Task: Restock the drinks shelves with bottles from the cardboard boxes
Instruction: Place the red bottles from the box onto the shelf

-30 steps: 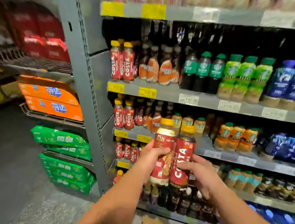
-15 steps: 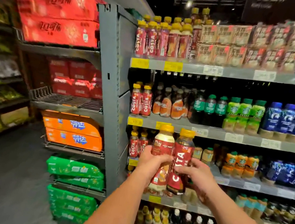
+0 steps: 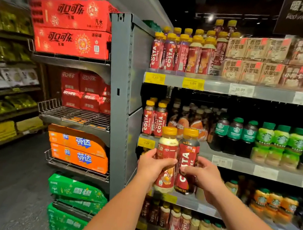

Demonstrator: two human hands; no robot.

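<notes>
Two bottles are held upright, side by side and touching, in front of the drinks shelves. The cream bottle [image 3: 166,158] carries an orange cap and a red label; it is gripped by the left hand [image 3: 150,166], fingers closed around its middle. The dark bottle [image 3: 187,159], also orange-capped, is marked COSTA on a red label; it is gripped by the right hand [image 3: 204,177], fingers wrapped around its lower half. Matching red-labelled bottles [image 3: 154,118] are stocked on the shelf [image 3: 239,162] just behind. Green-capped bottles [image 3: 281,144] are ranged further right. Red cartons [image 3: 71,25] are stacked on the side rack.
</notes>
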